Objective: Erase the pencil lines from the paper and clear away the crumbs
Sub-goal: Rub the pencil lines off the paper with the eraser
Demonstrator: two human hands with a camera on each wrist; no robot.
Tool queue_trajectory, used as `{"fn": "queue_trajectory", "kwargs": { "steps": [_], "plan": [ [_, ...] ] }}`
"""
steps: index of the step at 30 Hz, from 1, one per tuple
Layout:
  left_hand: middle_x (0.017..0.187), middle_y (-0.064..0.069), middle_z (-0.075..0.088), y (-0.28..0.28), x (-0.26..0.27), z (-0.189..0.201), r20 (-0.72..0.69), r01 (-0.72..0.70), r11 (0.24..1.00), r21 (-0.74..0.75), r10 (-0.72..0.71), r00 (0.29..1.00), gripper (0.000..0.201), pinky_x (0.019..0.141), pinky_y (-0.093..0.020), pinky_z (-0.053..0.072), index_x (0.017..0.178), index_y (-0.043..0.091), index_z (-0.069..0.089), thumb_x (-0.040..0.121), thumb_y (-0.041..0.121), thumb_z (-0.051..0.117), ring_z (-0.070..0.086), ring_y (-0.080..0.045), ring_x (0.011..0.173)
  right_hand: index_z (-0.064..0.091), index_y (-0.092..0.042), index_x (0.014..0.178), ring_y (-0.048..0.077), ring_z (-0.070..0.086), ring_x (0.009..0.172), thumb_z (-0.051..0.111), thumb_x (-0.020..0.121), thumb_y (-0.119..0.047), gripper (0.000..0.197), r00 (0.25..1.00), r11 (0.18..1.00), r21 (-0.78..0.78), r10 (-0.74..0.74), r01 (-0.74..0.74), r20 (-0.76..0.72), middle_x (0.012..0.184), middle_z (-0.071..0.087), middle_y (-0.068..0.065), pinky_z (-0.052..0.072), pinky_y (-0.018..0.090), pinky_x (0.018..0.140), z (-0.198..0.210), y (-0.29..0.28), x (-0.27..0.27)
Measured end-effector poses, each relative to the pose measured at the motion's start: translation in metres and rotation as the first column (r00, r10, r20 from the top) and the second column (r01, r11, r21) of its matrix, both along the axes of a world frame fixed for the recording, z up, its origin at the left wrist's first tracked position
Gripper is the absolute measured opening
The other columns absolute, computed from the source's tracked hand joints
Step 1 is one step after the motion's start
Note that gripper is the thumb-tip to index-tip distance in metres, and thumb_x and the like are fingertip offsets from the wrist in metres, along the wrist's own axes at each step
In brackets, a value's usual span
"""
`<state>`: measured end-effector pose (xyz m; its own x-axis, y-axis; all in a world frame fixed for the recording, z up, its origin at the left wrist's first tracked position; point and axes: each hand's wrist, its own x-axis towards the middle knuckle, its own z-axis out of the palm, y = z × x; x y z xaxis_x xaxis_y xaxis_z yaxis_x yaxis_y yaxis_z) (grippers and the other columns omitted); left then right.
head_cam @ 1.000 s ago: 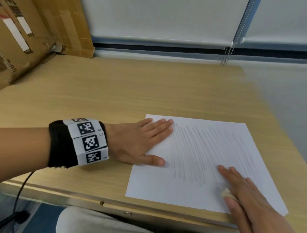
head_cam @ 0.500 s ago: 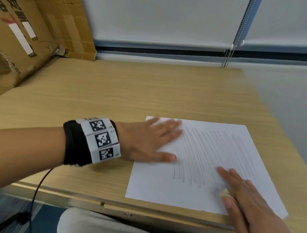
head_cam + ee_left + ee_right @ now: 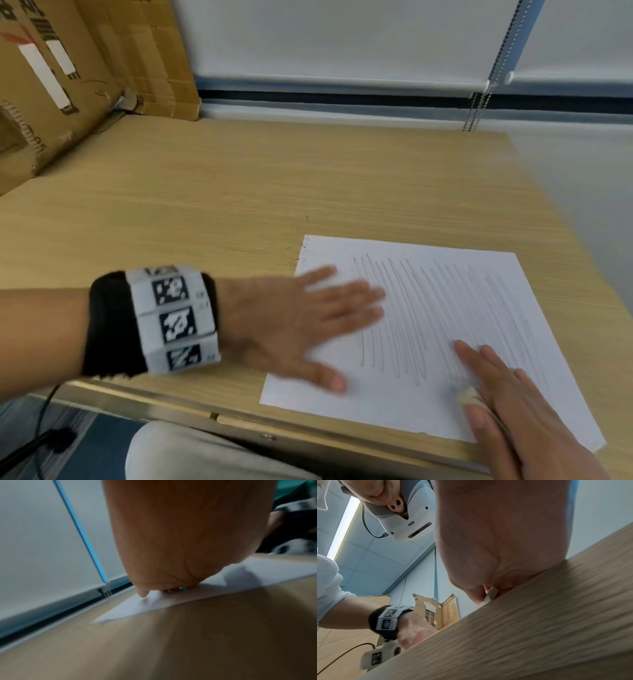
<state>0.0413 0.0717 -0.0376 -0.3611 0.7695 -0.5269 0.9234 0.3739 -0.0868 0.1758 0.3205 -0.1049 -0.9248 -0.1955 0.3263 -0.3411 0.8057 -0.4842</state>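
White paper (image 3: 445, 404) lies flat at the near right of the wooden desk, near edge close to the desk front. Grey pencil lines (image 3: 404, 308), many roughly parallel slanted strokes, cover its middle. Small pale eraser (image 3: 470, 394) touches the sheet, lower right area.

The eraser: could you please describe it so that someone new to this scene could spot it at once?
Start at the white paper lying on the wooden desk. At its near right edge the right hand rests, and the eraser is the small off-white block pinched under its fingers, the only object on the sheet besides the hands.
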Motion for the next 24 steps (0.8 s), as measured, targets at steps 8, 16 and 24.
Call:
{"fn": "queue_trajectory", "kwargs": {
  "steps": [8,16,24],
  "plan": [
    [0.155,-0.001,-0.036,-0.026,-0.057,0.004,-0.118,-0.407,0.902,-0.145,0.392,0.912,0.091,0.119,-0.042,-0.014,0.145,0.018,-0.033,0.080,0.075,-0.006,-0.030,-0.011,0.142,0.048,-0.016,0.130,-0.018,0.015,0.136,0.019,0.100,-0.050,0.053,0.999,0.999,-0.020,-0.041,0.041,-0.004,0.146,0.016,-0.044,0.013,0.007,0.110,0.001,-0.003,0.004],
    [0.160,-0.009,-0.025,-0.032,0.000,-0.001,-0.068,0.193,0.981,0.029,-0.191,0.979,0.089,0.117,-0.050,-0.011,0.152,0.017,-0.021,0.085,0.073,-0.005,-0.022,-0.017,0.147,0.048,-0.016,0.130,-0.017,0.016,0.136,0.020,0.100,-0.050,0.053,0.999,0.999,-0.034,-0.041,0.041,-0.006,0.145,0.017,-0.044,0.015,0.007,0.110,0.001,-0.004,0.003],
    [0.151,-0.003,-0.043,-0.053,-0.042,-0.002,-0.121,-0.259,0.961,-0.092,0.247,0.961,0.085,0.119,-0.044,-0.009,0.143,0.016,-0.038,0.084,0.072,-0.012,-0.038,-0.011,0.139,0.048,-0.024,0.123,-0.015,0.018,0.137,0.020,0.100,-0.051,0.045,0.999,0.999,-0.032,-0.027,0.028,0.022,0.145,0.024,-0.041,0.014,0.008,0.111,-0.001,-0.001,0.004]
  ]
}}
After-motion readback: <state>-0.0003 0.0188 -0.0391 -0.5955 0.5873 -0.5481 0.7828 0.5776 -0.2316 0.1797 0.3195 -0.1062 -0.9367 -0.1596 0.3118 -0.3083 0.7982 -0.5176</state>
